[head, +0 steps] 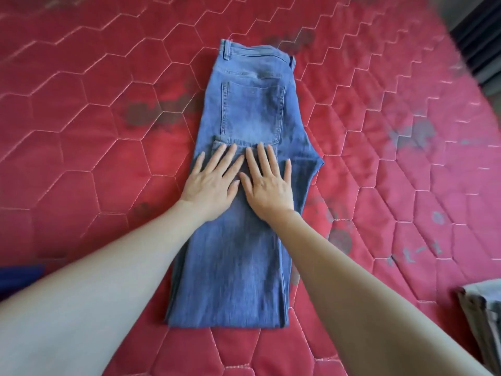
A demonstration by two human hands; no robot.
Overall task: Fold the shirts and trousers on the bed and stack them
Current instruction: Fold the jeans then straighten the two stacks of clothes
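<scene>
A pair of light blue jeans lies lengthwise on the red quilted bed, waistband far from me and back pocket up. The legs are folded up over the seat, their hem reaching just below the pocket. My left hand and my right hand lie flat side by side on that folded layer, fingers straight and spread, pressing the denim down near the hem.
A folded grey-beige garment sits at the bed's right edge near me. A bit of dark blue cloth shows at the left edge. Dark furniture stands past the far right corner of the bed.
</scene>
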